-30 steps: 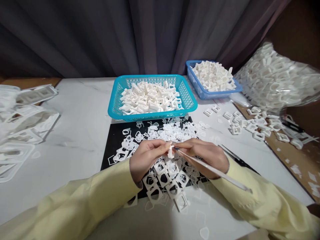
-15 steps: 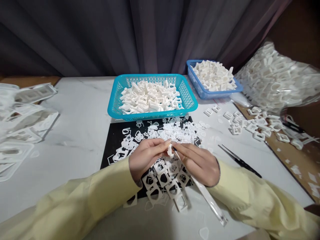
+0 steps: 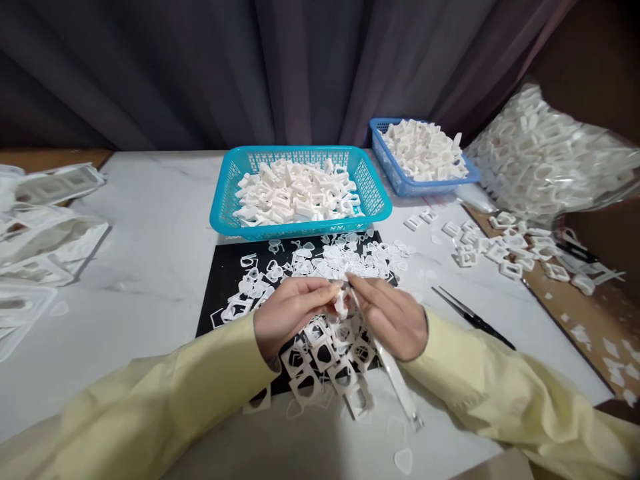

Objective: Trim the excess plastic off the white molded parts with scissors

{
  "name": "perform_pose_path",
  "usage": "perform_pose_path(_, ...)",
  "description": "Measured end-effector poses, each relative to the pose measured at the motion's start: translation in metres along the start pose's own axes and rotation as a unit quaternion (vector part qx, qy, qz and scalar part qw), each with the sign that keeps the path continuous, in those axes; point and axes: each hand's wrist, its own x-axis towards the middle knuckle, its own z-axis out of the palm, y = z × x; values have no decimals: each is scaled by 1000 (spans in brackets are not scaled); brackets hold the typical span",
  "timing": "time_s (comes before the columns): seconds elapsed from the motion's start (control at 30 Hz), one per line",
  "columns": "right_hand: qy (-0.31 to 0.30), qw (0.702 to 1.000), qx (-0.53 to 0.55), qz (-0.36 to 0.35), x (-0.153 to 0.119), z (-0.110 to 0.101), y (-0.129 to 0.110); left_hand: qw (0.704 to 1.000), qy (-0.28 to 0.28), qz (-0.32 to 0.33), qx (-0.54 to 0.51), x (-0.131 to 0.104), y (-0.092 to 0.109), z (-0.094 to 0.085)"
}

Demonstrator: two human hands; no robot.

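Observation:
My left hand (image 3: 293, 310) pinches a small white part (image 3: 341, 305) between thumb and fingertips, above a black mat (image 3: 220, 267). Close beside it, my right hand (image 3: 393, 313) is closed on a long white strip (image 3: 397, 383), which slants down from the fingers toward the table's near side. The fingertips of both hands nearly meet at the small part, and the right fingertips partly hide it. Under and around the hands lie many thin white cut-outs (image 3: 345, 257) and square frames with holes (image 3: 305, 387).
A teal basket (image 3: 300, 232) of white parts stands behind the mat, a blue basket (image 3: 425, 189) to its right. Black tweezers (image 3: 473, 317) lie right of my hands. A clear bag (image 3: 555, 160) of parts is at far right, white frames (image 3: 50, 247) at far left.
The view has shifted slightly. The strip's lower end has swung left and up with my right hand, whose fingers have moved at the small part. My left hand keeps its pinch.

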Motion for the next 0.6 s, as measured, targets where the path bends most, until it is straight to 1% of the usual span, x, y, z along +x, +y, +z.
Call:
perform_pose_path(0.13,13,996,47,71,5,-9,12,1000,7,-5,6,-1,0,2)
perform_pose_path(0.2,15,991,92,96,8,-15,11,1000,11,0,5,-1,0,2)
perform_pose_path(0.3,-9,979,157,128,13,-21,6,1000,15,15,4,-1,0,1)
perform_pose_path(0.43,-47,966,222,126,18,-25,1,1000,10,29,4,-2,-1,1)
perform_pose_path(0.6,-42,962,245,116,17,-22,3,999,4,35,4,-2,-1,0)
